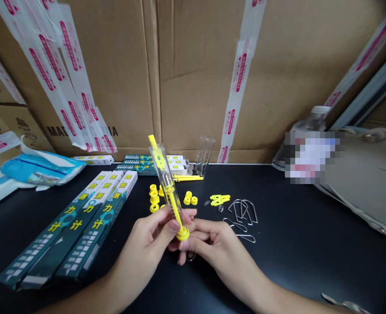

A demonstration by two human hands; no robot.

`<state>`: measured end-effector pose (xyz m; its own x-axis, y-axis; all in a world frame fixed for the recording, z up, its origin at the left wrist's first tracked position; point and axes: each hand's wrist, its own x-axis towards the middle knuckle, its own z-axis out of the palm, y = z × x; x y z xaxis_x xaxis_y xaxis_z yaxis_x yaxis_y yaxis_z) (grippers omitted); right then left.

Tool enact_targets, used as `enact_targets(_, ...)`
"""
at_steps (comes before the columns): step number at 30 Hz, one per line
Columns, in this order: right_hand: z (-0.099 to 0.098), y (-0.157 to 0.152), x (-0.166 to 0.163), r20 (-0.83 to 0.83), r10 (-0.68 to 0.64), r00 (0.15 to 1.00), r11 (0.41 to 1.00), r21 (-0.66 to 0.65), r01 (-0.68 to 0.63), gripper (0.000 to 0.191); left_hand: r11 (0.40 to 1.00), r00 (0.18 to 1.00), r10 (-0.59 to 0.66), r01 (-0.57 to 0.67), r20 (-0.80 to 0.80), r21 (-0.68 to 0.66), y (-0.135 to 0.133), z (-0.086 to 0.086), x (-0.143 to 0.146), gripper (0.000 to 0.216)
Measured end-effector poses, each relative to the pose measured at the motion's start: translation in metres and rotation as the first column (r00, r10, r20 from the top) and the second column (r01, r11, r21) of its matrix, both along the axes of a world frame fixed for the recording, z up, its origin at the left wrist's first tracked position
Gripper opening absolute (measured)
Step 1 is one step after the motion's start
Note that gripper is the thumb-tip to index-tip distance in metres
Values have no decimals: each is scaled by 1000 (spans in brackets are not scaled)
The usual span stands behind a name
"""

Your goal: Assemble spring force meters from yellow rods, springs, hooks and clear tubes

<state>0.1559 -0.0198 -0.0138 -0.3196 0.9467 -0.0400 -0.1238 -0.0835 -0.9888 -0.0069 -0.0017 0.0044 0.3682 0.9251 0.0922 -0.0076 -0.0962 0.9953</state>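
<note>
My left hand point(150, 237) pinches the lower end of a clear plastic tube point(167, 183) with a yellow rod inside and a yellow cap point(182, 234) at its bottom. The tube stands tilted, its top leaning away to the left. My right hand point(209, 242) is closed, its fingertips meeting the yellow cap from the right. A thin wire hook point(191, 257) seems to hang beneath the fingers. Both hands hover low over the black table point(294, 244).
Three long green boxes point(78, 229) lie to the left. Yellow caps point(154, 198), yellow clips point(219, 199), small springs and wire hooks point(243, 211) are scattered behind the hands. Empty clear tubes point(205, 155) lean on a cardboard wall point(193, 74). A water bottle point(307, 131) lies at the right.
</note>
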Motion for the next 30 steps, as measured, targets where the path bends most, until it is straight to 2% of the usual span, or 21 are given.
enact_targets(6,-3,-4,0,107,48,993,989,134,-63,23,1000,1000,-6,5,-30,-29,1,-1,2,49)
enact_targets(10,-3,-3,3,206,46,977,973,214,-91,37,1000,999,-17,17,-41,20,3,-3,1,40)
enact_targets(16,-1,-3,6,173,138,975,977,140,-163,42,998,997,-44,47,-61,52,5,-6,2,40)
enact_targets(20,3,-4,6,90,179,980,975,113,-189,44,999,999,-41,42,-28,3,3,-7,3,44)
enact_targets(24,3,-4,4,51,168,984,980,95,-173,44,999,1000,-23,23,14,-30,1,-8,4,49)
enact_targets(30,-3,-3,2,72,152,986,981,113,-159,42,999,999,-31,31,-10,-8,1,-6,5,45)
